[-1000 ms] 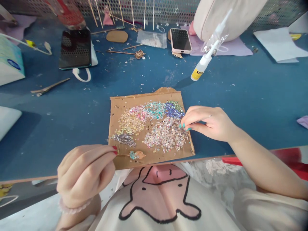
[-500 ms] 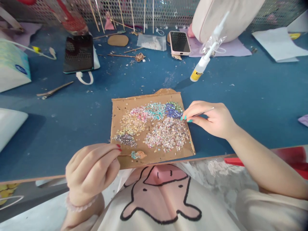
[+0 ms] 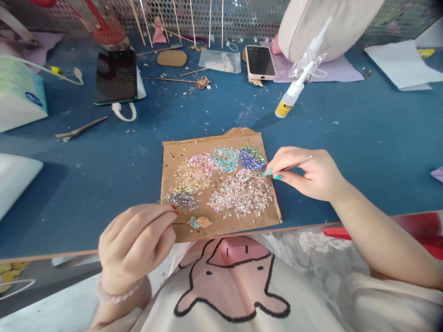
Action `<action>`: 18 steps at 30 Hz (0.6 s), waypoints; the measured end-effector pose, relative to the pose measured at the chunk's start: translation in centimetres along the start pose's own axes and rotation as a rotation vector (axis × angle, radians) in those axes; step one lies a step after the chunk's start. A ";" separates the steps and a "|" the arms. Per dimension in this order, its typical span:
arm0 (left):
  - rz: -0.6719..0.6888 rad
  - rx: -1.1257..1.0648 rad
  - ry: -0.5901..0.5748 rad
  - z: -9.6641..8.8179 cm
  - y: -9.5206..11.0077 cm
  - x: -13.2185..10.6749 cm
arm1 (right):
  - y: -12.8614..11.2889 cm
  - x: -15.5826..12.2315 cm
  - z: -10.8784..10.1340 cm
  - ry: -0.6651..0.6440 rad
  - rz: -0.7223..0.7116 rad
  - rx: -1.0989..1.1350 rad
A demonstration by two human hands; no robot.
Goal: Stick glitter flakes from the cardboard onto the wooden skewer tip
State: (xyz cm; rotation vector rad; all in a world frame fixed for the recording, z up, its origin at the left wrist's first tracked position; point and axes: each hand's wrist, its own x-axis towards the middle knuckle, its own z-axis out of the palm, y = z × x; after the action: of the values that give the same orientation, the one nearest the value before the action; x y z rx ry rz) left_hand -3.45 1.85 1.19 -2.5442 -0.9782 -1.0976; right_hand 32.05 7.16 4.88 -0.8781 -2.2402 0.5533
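My left hand is closed, pinching a thin stick. At the stick's end is a small orange piece partly covered with turquoise gems, over the near edge of a cardboard sheet. My right hand pinches a slim pointed tool at the cardboard's right edge; its tip is hidden by the fingers. Small gems lie on the cardboard in color groups: a pale mixed pile, blue, turquoise, pink, yellow and grey-purple.
A glue bottle with a long nozzle stands behind the cardboard. Farther back are a pink-cased phone, a small bag of white bits and a black phone. Tweezers-like wooden pieces and a tissue box are at left.
The whole view has shifted slightly. My right hand has moved a little right and down, away from the blue gems. My left hand keeps its hold on the stick.
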 end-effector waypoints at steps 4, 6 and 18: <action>-0.017 -0.004 -0.016 0.0 0.0 -0.1 | 0.0 0.0 0.1 -0.036 -0.043 -0.003; -0.019 -0.007 -0.013 0.1 0.1 -0.2 | 0.1 0.0 0.1 -0.043 -0.037 -0.004; -0.018 -0.047 0.015 0.2 0.5 -0.2 | 0.1 0.0 0.2 -0.058 -0.051 -0.035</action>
State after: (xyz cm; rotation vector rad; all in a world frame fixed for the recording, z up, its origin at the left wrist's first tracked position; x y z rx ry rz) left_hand -3.15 1.43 0.97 -2.5650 -0.9846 -1.1567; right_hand 31.97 7.22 4.67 -0.8299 -2.3241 0.5242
